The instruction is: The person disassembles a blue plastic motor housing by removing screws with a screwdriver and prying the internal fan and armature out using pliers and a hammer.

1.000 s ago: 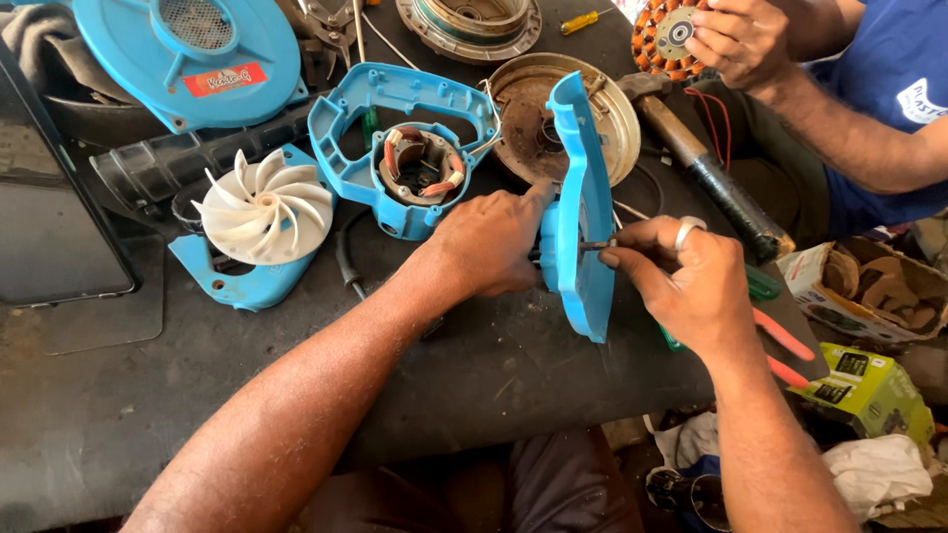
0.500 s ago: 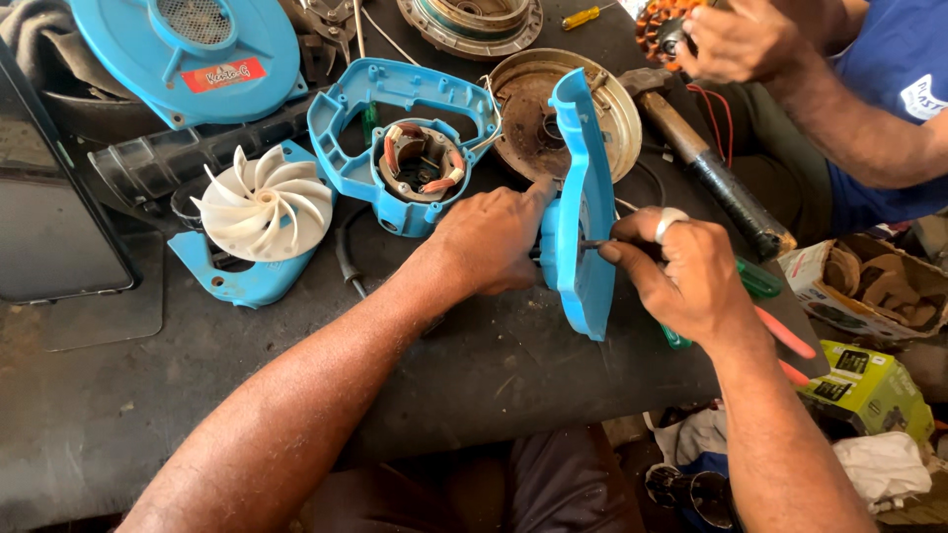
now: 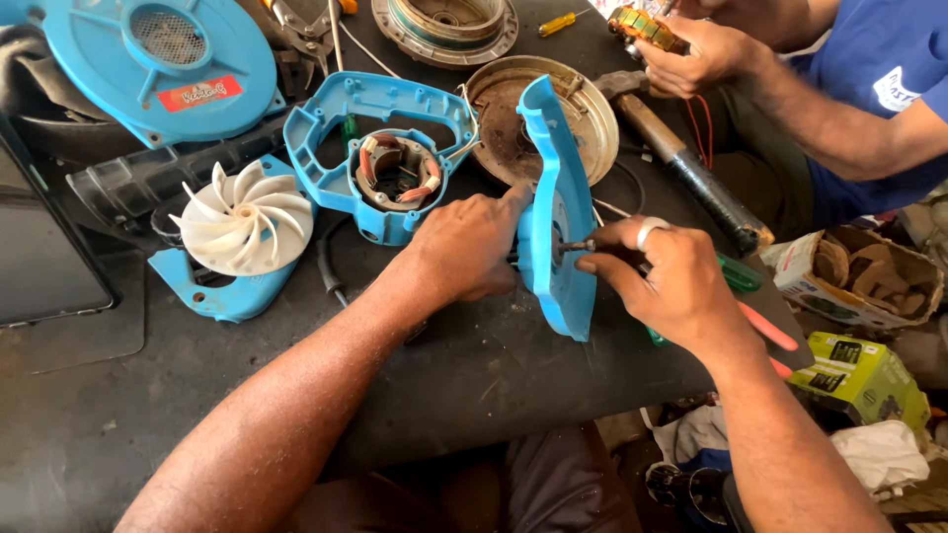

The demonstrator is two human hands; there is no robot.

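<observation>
Blue cover (image 3: 553,197) on edge, long axis away; left hand (image 3: 464,247) steadies it, right hand (image 3: 662,281) pinches shaft (image 3: 575,247).

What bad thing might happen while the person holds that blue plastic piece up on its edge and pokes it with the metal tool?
The curved blue plastic cover stands on edge, steadied only by the left hand, so it may tip. The thin metal tool in the right hand could slip off and jab the left fingers just behind the cover. The dark worktable is crowded, so an elbow might knock the white plastic fan wheel.
</observation>
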